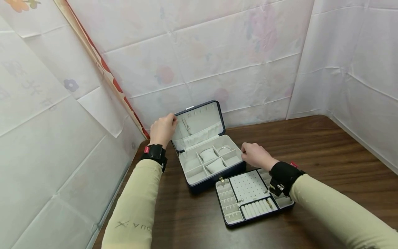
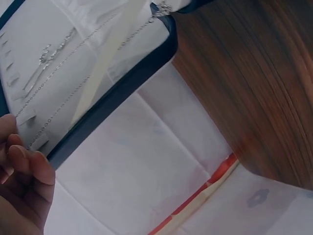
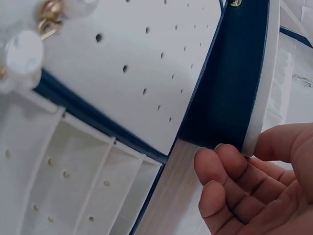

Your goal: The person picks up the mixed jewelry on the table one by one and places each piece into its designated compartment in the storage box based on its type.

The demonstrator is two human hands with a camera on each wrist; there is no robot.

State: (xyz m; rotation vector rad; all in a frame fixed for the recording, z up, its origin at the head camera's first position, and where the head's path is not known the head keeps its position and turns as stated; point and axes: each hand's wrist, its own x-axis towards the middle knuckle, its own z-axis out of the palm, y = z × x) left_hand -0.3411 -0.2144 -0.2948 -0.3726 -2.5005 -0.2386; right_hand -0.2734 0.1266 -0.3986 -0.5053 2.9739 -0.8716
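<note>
Your left hand [image 1: 162, 129] fingers curl over the lid's [image 1: 200, 121] left edge, holding it up; your right hand [image 1: 255, 155] pinches the jewellery box's [image 1: 214, 162] right rim. The box stands open, its tray [image 1: 252, 197] already out, just right of it; closing looks left to do

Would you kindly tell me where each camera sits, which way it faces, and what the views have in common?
Head: worn on the head, looking forward and down at the jewellery box, tray, both sleeves, left hand and right hand.
Left wrist: faces the lid edge, chains inside; fingertips show.
Right wrist: faces the box wall and tray; curled fingers show.
Shared: all show the blue box; head and right wrist share the tray.
</note>
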